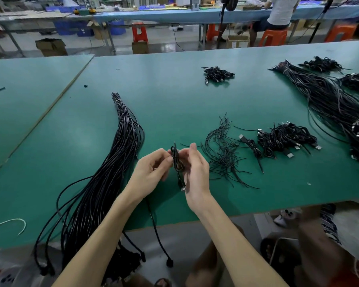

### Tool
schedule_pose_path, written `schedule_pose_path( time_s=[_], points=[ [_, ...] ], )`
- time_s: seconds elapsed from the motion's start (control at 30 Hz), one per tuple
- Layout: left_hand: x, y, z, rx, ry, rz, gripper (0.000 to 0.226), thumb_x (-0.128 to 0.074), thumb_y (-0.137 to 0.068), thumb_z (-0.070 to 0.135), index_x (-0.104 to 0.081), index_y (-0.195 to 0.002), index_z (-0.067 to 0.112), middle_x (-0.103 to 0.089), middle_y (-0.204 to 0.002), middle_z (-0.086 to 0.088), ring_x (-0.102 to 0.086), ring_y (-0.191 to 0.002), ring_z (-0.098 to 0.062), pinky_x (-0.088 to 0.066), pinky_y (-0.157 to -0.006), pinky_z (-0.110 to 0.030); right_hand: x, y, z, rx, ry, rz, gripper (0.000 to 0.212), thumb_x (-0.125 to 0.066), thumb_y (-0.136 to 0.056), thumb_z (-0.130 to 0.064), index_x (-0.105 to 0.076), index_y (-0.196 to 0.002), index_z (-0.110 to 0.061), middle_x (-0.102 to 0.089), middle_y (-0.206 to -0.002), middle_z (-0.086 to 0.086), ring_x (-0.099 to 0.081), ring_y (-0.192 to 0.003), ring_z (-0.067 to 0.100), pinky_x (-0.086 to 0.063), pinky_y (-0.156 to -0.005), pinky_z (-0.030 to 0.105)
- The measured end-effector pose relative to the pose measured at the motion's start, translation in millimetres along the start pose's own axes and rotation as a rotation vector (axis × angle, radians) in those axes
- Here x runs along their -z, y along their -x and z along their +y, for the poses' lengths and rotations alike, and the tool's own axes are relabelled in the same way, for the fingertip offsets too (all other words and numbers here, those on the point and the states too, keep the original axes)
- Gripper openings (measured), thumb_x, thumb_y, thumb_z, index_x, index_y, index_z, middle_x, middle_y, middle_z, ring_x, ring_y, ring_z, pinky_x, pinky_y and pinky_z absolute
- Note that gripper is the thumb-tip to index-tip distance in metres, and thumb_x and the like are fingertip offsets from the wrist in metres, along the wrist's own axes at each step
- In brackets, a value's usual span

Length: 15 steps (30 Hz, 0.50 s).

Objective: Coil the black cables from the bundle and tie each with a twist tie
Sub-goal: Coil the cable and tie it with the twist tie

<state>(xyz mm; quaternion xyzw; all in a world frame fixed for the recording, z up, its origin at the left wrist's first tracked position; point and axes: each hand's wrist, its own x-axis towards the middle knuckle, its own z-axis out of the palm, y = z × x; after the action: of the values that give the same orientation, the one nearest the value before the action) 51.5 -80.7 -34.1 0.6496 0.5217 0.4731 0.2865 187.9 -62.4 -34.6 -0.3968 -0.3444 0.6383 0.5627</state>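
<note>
A small coiled black cable (177, 160) is held upright between both hands above the green table (170, 104). My left hand (151, 170) pinches its upper part from the left. My right hand (196, 168) holds it from the right, with the plug end (182, 188) hanging below the palm. A long tied bundle of black cables (114, 162) lies left of the hands and hangs over the near edge. Loose black twist ties (224, 150) lie scattered just right of the hands. Several coiled cables (286, 138) are piled further right.
Another big cable bundle (327, 100) lies at the far right, with more coiled piles (218, 74) at the back. A white tie (10, 224) lies at the near left. A person sits at a blue bench (174, 15) behind; knees and stools show below the table edge.
</note>
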Motion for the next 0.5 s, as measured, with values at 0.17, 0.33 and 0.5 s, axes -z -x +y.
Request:
schedule_pose_path(
  time_s=[0.17, 0.33, 0.5],
  points=[
    [0.7, 0.6, 0.3, 0.045, 0.053, -0.037, 0.025, -0.057, -0.106, 0.015, -0.056, -0.083, 0.004, -0.057, -0.058, -0.017, -0.048, -0.05, -0.033, -0.038, -0.055, -0.036, 1.8, 2.8, -7.6, -0.034, -0.133, -0.051, 0.031, -0.057, -0.104, -0.038, -0.074, -0.11, -0.012, -0.078, -0.107, 0.017, -0.075, -0.101, 0.026, -0.055, -0.096, 0.04],
    [1.1, 0.6, 4.9, 0.092, 0.179, 0.023, 0.027, -0.055, -0.106, 0.013, -0.053, -0.085, -0.004, -0.047, -0.057, -0.013, -0.048, -0.046, -0.018, -0.033, -0.05, -0.022, 1.4, 5.9, -10.1, 0.008, -0.094, -0.189, 0.038, -0.074, -0.089, -0.03, -0.072, -0.12, -0.009, -0.077, -0.117, 0.01, -0.071, -0.113, 0.02, -0.054, -0.097, 0.028],
    [1.4, 2.9, 8.7, 0.101, 0.226, 0.056, 0.032, -0.052, -0.105, 0.019, -0.053, -0.092, -0.01, -0.045, -0.061, -0.024, -0.048, -0.049, -0.022, -0.033, -0.054, -0.03, 0.2, 6.7, -2.5, 0.079, -0.019, -0.268, 0.035, -0.071, -0.092, 0.002, -0.071, -0.123, -0.014, -0.076, -0.121, 0.004, -0.068, -0.12, 0.016, -0.053, -0.097, 0.02]
  ],
)
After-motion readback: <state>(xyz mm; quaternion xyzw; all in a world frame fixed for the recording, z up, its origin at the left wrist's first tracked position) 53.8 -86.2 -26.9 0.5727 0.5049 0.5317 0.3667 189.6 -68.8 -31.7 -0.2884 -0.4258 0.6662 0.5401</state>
